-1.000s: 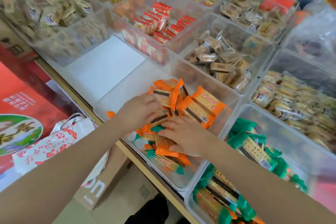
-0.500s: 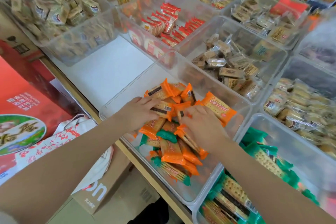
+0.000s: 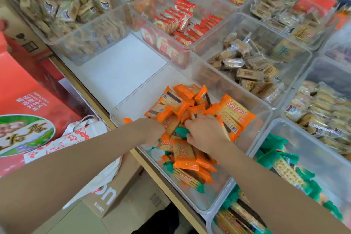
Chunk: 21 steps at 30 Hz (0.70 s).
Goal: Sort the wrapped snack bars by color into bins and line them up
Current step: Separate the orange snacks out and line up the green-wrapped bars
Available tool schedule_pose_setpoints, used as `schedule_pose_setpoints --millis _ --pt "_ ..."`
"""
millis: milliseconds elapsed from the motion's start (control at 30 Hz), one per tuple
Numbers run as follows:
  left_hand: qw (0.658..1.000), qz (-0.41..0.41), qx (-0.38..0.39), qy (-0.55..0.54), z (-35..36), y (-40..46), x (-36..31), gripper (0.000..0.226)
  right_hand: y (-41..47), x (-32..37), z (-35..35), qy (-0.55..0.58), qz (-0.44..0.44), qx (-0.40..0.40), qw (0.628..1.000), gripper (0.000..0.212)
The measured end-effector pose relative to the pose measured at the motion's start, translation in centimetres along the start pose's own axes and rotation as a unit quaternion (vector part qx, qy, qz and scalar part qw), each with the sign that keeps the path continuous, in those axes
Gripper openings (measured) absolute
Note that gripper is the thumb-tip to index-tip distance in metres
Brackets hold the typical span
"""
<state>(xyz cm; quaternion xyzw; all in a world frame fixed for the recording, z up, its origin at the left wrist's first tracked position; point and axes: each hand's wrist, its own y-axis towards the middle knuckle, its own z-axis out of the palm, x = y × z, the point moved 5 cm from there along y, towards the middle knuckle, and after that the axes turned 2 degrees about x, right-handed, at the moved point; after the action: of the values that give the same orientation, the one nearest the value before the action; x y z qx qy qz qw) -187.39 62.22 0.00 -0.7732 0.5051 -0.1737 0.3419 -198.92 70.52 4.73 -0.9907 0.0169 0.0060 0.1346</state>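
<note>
I'm at a snack shop display, looks like retail bulk goods. Rows of clear plastic bins [image 3: 191, 59] cover the white shelf [image 3: 121, 66], each heaped with one kind of wrapped snack. Red gift boxes [image 3: 24, 89] and a cardboard carton [image 3: 112, 195] sit near left, below the shelf edge.

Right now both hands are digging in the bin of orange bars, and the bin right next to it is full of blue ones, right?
Not blue. The head view shows green bars in that neighbouring bin. Both hands, left and right, are in the orange bars.
</note>
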Motion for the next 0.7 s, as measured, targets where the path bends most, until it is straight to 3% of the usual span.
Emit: schedule_pose_setpoints --millis 133,233,333,533,600,700 --pt "0.998 -0.006 -0.045 -0.035 -0.7 0.4 -0.1 0.048 -1.4 -1.6 -1.1 0.067 0.039 -0.080 0.994 0.016" --pt "1.000 -0.014 0.023 -0.015 -0.3 0.3 -0.9 0.063 -2.3 -2.9 -1.9 0.174 0.056 -0.149 0.972 0.006" --pt "0.996 -0.030 0.069 -0.049 -0.4 0.4 -2.2 0.067 -3.3 -4.2 -2.8 0.308 0.065 -0.185 0.931 0.009" --pt "0.992 -0.097 0.070 -0.046 0.8 1.8 -2.3 0.062 -5.3 -6.3 -2.6 0.582 0.171 -0.170 0.777 0.027" --pt "0.990 -0.112 0.067 -0.058 0.3 1.6 -2.3 0.046 -6.2 -6.6 -2.1 0.638 0.201 -0.174 0.722 0.025" --pt "0.983 -0.106 0.000 -0.149 -1.6 0.5 -2.3 0.031 -8.1 -7.3 -1.9 0.738 0.225 -0.206 0.603 0.019"
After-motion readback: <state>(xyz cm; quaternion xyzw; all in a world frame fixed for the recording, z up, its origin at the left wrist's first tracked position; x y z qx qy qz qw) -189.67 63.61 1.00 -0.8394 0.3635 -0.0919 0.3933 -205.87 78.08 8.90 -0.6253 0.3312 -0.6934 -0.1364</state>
